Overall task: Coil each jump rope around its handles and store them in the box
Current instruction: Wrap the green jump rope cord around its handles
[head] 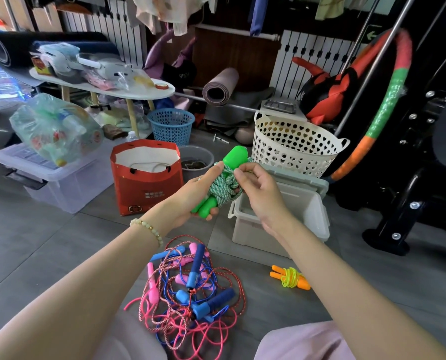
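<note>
Rope in hand: a green rope (224, 185) is held at the middle of the view, its cord wound thickly around its two green handles (233, 155), which lie side by side.
Left hand: the left hand (190, 196) wraps its fingers around the lower end of the bundle and carries it.
Right hand: the right hand (258, 188) pinches the cord at the top of the coil, at 3 o'clock of the bundle; it looks like the final tuck or knot.
Box: the white box (312, 211) stands open on the floor (61, 242), at 4 o'clock of the bundle. No rope shows in the part of its inside that is visible.
Done: an orange rope (290, 278) lies coiled around its handles on the floor, at 6 o'clock of the box, not yet stored.
Left to do: a tangled pile (188, 287) of pink and blue ropes lies at 6 o'clock of the view, uncoiled; their number is hard to tell.
Progress: early, I judge, with one rope coiled, one nearly coiled and none boxed.
</note>
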